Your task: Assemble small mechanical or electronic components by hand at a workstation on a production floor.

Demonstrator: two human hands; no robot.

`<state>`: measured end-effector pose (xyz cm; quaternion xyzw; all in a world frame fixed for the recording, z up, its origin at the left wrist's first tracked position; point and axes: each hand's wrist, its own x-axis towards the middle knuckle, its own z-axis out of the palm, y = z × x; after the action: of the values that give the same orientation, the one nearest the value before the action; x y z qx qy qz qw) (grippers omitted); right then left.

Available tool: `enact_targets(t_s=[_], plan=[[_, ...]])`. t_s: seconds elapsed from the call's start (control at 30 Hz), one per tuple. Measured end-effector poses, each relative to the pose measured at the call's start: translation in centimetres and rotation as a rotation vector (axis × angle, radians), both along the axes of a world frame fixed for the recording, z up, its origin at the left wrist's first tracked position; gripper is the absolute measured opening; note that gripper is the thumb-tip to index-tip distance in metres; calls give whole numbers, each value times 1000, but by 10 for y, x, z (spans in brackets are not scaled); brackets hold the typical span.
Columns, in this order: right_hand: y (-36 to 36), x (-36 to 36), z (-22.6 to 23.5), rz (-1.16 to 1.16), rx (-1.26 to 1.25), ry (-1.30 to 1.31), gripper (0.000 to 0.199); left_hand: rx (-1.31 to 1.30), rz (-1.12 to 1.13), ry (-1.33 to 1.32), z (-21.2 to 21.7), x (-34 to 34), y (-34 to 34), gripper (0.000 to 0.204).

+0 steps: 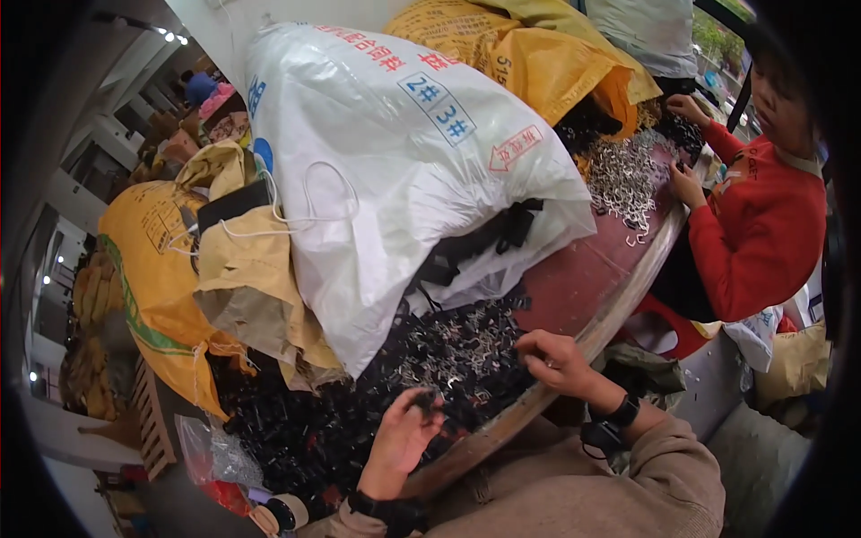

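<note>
My left hand [402, 441] is raised over the near side of a heap of small black plastic parts [314, 439]. A small black plastic part [425, 401] is pinched between its thumb and fingertips. To the right, by the table's wooden rim, my right hand [560, 368] is closed with thumb and forefinger together. Whatever it may hold is too small to make out. Between the hands lie more black parts, mixed with small silver metal hooks [421, 366]. A big white woven sack [404, 170] lies tipped beyond them, its mouth spilling black parts onto the table.
Yellow sacks [152, 260] and a torn brown paper bag [247, 269] stand on the left, with a white cable over the bag. At right a person in a red top [753, 224] handles parts beside a pile of silver hooks [619, 179]. The wooden rim [619, 309] curves before me.
</note>
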<state>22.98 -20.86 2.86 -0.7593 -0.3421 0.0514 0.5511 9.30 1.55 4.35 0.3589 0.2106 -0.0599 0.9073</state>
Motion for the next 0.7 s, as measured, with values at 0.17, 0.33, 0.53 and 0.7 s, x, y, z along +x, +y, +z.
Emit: enact_targets(t_s=[0.17, 0.33, 0.53, 0.7], plan=[[-7, -14, 0, 75, 63, 141, 19, 82, -92, 89, 3, 37, -49, 23], [-21, -16, -10, 64, 82, 303, 23, -72, -248, 69, -14, 56, -72, 20], [-33, -12, -22, 47, 216, 508, 26, 56, -231, 38, -20, 67, -100, 22], [-37, -10, -29, 77, 239, 513, 27, 197, -245, 45, -30, 71, -108, 20]])
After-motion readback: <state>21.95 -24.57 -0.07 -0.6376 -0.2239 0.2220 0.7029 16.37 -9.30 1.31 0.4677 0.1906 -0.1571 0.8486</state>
